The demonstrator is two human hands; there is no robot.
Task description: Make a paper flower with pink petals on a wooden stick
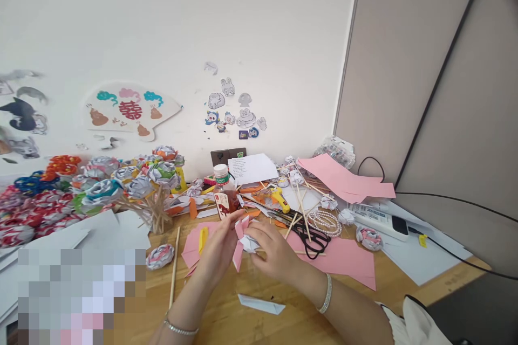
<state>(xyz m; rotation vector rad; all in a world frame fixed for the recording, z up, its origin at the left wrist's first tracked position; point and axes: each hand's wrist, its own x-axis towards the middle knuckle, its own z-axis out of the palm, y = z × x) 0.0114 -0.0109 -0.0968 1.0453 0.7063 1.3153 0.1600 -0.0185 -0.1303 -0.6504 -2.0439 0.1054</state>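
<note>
Both hands are meeting just above the wooden desk (226,323), near its middle. My left hand (218,252) is pinching the left edge of the folded paper piece (242,238) between thumb and fingertips. My right hand (275,254) is curling round its right side, fingers pressed together on the white part.

The piece is standing roughly upright. Its long axis is running along the pink strip, with the upper end pointing toward the wall and the lower tip hanging toward the desk, leaning slightly left.

Writing: the bottle (225,195) just behind is carrying a red label (print too small to read). The white note (251,168) is showing printed lines, illegible. The fan-shaped wall cutout (131,110) is bearing a red double-happiness character.

Scissors (312,241) are lying just right of my right hand, and a wooden stick (175,267) is lying left of my left hand.
</note>
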